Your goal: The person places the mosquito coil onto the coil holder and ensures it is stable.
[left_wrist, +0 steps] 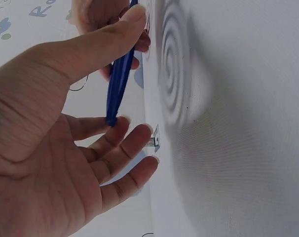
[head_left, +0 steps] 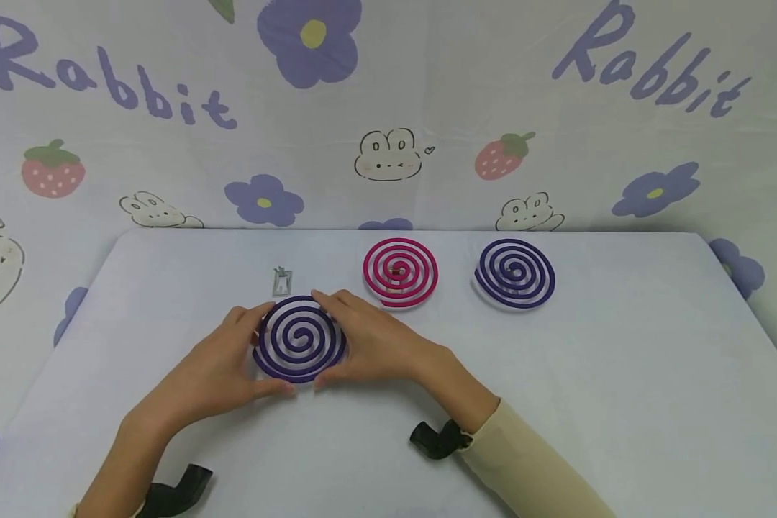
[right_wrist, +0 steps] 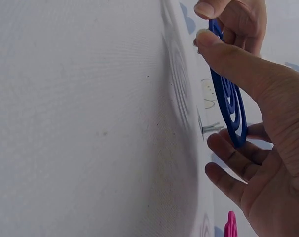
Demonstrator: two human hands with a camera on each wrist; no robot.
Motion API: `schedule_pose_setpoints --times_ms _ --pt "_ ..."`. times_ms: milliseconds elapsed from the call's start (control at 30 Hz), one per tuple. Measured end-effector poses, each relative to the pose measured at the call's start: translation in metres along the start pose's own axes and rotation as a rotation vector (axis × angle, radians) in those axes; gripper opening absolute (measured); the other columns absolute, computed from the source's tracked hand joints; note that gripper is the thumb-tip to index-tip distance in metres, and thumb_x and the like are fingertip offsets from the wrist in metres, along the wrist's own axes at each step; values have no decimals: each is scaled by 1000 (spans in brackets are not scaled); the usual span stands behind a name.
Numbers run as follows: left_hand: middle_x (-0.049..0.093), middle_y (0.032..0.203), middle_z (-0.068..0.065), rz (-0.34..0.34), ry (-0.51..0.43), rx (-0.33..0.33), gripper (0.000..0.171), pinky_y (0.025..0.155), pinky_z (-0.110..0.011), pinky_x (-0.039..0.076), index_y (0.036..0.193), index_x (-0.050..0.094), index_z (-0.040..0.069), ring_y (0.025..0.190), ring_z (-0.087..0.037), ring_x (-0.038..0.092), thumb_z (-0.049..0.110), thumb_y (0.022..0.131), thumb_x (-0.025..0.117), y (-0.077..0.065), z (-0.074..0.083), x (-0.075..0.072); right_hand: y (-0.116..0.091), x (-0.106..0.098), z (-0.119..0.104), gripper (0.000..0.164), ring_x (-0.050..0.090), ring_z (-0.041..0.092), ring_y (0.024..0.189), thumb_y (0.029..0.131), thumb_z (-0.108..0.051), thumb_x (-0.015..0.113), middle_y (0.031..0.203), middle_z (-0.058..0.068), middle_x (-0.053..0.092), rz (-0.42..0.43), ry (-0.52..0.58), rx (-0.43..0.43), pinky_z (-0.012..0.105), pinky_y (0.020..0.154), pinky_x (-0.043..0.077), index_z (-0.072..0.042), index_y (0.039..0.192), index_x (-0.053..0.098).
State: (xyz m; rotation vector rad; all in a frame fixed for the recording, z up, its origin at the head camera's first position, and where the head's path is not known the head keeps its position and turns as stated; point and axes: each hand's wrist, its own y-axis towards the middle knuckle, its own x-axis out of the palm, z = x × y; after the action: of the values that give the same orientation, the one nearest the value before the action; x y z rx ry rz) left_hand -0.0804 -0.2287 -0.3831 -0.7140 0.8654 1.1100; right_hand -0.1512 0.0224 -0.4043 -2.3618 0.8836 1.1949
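Beige sleeve (head_left: 531, 460) foremost; fingers (head_left: 334, 306) hold spiral (head_left: 303, 334) above white table (head_left: 621, 360); floral backdrop (head_left: 453, 79).

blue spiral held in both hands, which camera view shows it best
The head view: the blue spiral appears nearly face-on there, its coils plain. The left wrist view shows it almost edge-on; the right wrist view shows it steeply slanted, with some coils visible.
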Motion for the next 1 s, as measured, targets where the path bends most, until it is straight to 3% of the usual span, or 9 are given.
schedule_pose_setpoints --times_ms 333,667,833,1000 --pt "52 130 -18 43 -36 -16 116 106 -60 57 166 26 6 120 -33 63 41 79 94 0 2 -1 2 -4 -2 116 53 25 143 79 -33 95 153 13 51 58 177 25 41 120 50 -10 168 25" --pt "46 138 -23 76 -79 -51 118 106 -58 57 168 20 3 118 -34 61 38 82 92 2 4 -2 6 -1 -2 110 54 25 139 82 -29 93 155 13 52 105 285 50 42 112 56 -15 168 27" --pt "45 139 -24 84 -91 -57 120 94 -47 60 169 18 3 110 -29 59 41 83 92 2 4 -2 11 -3 1 94 59 23 128 91 -27 84 160 8 51 110 371 67 29 94 62 -15 167 30" --pt "43 140 -27 105 -149 -55 118 78 -30 56 169 17 4 98 -25 58 36 84 91 7 7 -5 18 -8 1 81 65 29 126 95 -21 80 157 8 55 173 472 86 32 94 64 -19 164 39"
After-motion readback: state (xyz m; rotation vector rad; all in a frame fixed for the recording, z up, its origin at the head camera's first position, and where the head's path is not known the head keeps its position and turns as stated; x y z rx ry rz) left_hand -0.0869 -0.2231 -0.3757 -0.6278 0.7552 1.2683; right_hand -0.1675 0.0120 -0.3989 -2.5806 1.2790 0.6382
